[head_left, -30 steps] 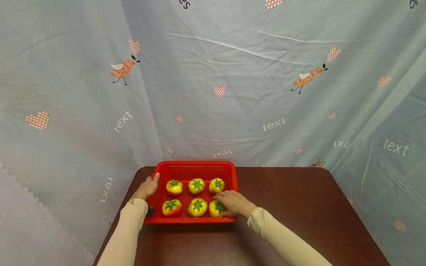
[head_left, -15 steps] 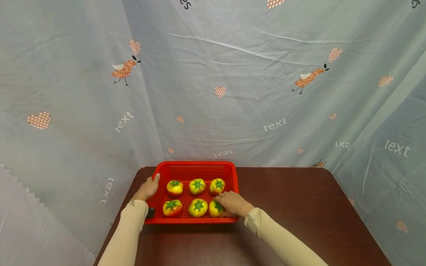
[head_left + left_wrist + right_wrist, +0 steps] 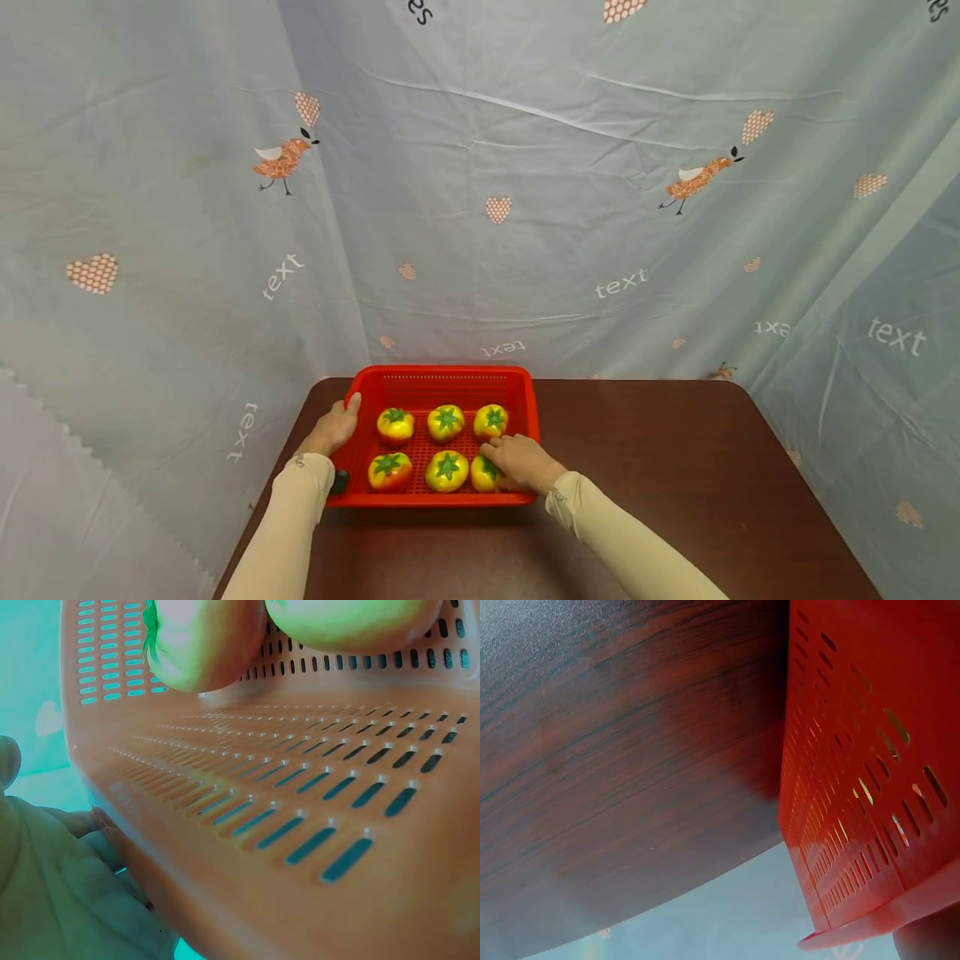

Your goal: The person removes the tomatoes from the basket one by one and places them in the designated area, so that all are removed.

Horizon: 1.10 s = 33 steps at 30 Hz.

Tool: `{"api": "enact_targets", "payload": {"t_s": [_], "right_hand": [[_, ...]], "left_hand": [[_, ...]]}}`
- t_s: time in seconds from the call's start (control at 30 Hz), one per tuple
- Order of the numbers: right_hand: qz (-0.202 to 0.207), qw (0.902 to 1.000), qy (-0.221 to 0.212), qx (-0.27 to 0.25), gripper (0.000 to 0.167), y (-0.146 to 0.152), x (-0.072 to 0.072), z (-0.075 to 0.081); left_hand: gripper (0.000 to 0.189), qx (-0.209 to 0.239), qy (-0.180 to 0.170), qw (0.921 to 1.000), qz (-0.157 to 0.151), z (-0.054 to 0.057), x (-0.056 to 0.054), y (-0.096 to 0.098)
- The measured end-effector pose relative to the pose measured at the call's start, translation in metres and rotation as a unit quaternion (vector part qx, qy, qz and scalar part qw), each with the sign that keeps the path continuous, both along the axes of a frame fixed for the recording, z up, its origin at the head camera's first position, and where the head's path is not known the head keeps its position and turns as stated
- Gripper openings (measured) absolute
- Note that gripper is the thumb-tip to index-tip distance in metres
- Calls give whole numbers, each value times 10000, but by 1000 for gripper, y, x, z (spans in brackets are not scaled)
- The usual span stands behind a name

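A red plastic basket (image 3: 450, 499) on the table holds two rows of yellow-red tomatoes with green star-shaped tops. My right hand (image 3: 522, 462) reaches over the right wall and grips the front right tomato (image 3: 483, 473), covering part of it. Close by lie the front middle tomato (image 3: 447, 472) and the back right tomato (image 3: 491, 422). At the basket's left side is my left hand (image 3: 332, 428), thumb pointing up. In the left wrist view, its fingers (image 3: 90, 823) lie against the wall's outside, partly hidden, and the thumb stands apart.
The basket stands toward the back left of a dark brown table (image 3: 645, 467). A pale blue-grey curtain (image 3: 480, 283) printed with birds and hearts hangs behind and at both sides. A small black object (image 3: 340, 481) sits by the left wrist.
My right hand and forearm have shifted slightly left, and the front right tomato has moved a little toward the middle one. My left hand stays at the basket's left side.
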State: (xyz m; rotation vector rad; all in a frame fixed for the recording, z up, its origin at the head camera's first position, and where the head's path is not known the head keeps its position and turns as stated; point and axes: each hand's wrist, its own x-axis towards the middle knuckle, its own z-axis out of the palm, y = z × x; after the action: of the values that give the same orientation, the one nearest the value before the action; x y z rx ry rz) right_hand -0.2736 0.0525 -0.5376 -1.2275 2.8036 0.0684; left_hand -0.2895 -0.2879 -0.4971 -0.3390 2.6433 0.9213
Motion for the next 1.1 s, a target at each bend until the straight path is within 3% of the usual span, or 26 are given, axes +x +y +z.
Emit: {"api": "enact_targets", "payload": {"t_s": [0.27,0.5,0.87,1.1], "right_hand": [[1,10000,93,-9,42,-3,0,-5],[-33,9999,108,99,49,-3,0,-5],[70,9994,274,-197,49,1,-2,5],[-14,9997,139,-200,53,2,-5,8]], "left_hand": [[86,9,20,10000,15,-1,2,0],[85,-44,53,10000,-8,-2,2,0],[87,-16,55,10000,-17,-2,2,-1],[88,47,13,10000,20,-1,3,0]]}}
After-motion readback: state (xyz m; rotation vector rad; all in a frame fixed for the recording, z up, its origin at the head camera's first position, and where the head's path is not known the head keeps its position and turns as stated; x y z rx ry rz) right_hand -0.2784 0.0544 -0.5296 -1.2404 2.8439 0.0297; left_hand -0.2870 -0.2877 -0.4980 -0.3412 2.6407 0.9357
